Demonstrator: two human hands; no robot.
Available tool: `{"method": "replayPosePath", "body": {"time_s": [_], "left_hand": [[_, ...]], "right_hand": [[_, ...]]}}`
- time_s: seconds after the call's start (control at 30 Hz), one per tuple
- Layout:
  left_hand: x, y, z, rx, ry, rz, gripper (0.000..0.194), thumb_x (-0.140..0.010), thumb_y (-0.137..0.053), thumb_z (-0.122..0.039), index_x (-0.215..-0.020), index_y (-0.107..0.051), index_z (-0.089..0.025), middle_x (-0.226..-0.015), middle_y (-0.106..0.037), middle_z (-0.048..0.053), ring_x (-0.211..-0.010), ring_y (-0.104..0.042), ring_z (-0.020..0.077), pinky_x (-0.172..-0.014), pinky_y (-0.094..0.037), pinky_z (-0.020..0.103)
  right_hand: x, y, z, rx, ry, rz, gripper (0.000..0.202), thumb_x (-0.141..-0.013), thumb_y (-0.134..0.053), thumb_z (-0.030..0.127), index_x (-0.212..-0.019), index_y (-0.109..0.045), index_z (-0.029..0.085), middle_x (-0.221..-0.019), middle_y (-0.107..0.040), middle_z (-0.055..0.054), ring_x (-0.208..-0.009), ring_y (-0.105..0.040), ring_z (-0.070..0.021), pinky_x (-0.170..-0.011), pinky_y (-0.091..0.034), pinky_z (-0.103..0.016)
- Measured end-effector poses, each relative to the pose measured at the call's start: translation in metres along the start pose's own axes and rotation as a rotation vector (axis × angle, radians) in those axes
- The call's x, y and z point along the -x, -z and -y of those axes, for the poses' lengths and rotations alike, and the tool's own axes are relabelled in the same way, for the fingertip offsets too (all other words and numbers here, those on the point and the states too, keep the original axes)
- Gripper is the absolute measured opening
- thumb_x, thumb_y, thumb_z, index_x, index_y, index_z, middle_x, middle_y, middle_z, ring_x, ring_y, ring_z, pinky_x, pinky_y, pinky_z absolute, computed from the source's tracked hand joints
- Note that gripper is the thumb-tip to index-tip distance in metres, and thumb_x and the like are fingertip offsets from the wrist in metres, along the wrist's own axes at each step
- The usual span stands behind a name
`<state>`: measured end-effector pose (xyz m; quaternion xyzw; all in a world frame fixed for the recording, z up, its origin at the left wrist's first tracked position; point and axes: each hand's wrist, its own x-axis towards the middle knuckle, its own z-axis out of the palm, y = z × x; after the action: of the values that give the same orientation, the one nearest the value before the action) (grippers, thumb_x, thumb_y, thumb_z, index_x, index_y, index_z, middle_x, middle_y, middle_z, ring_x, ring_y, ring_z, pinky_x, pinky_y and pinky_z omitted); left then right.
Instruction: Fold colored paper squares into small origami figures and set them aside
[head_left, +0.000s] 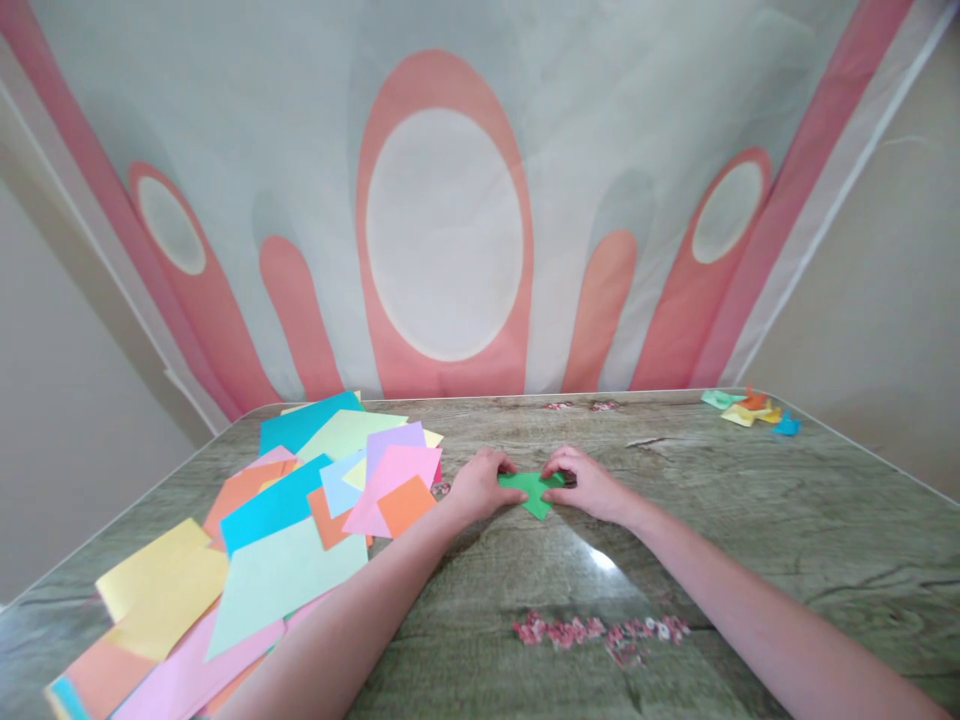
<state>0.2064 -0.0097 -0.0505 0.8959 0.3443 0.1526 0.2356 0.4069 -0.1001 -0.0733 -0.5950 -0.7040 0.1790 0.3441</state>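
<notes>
A small piece of green folded paper (534,490) is held between my two hands over the middle of the table, its lower point facing me. My left hand (484,485) pinches its left end, thumb on the near side and fingers curled behind. On the opposite end, my right hand (589,484) grips the paper in much the same way. The fingertips partly cover both ends, so the exact fold cannot be made out.
Many loose coloured paper sheets (285,575) lie overlapping on the left side of the wood-patterned table (465,640). Several small folded paper pieces (750,408) sit at the far right corner. A pink and grey patterned backdrop (442,380) rises behind the table's far edge.
</notes>
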Motion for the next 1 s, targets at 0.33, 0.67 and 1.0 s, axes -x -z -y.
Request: {"method": "replayPosePath", "body": {"time_s": [0.33,0.67,1.0], "left_hand": [[0.0011,-0.0009,-0.0006,0.077,-0.002,0.0,0.041,-0.058,-0.073,-0.035,-0.092,-0.059,-0.018,-0.086,-0.06,0.002,-0.08,-0.056,0.0179,-0.068,-0.043,0.026],[0.0029,0.0033,-0.0031,0.001,-0.057,0.003,0.035,-0.061,-0.071,-0.035,-0.091,-0.062,-0.019,-0.088,-0.059,0.003,-0.083,-0.055,0.0188,-0.072,-0.042,0.027],[0.0044,0.0063,-0.0082,-0.046,-0.071,0.006,0.03,-0.063,-0.071,-0.034,-0.088,-0.064,-0.019,-0.087,-0.06,0.003,-0.085,-0.055,0.0194,-0.074,-0.043,0.027]], "right_hand": [[0.0009,0.0012,0.0028,0.012,0.018,0.022,0.035,-0.069,-0.069,0.034,-0.1,-0.065,0.018,-0.097,-0.055,-0.007,-0.092,-0.052,-0.0212,-0.081,-0.041,-0.034],[0.0031,0.0013,0.0055,-0.009,0.038,-0.027,0.031,-0.069,-0.07,0.033,-0.095,-0.063,0.018,-0.094,-0.056,-0.006,-0.09,-0.052,-0.0203,-0.079,-0.04,-0.033],[0.0049,0.0006,0.0086,-0.018,0.058,-0.056,0.026,-0.069,-0.069,0.032,-0.089,-0.06,0.018,-0.089,-0.058,-0.004,-0.085,-0.052,-0.0192,-0.076,-0.04,-0.031]]}}
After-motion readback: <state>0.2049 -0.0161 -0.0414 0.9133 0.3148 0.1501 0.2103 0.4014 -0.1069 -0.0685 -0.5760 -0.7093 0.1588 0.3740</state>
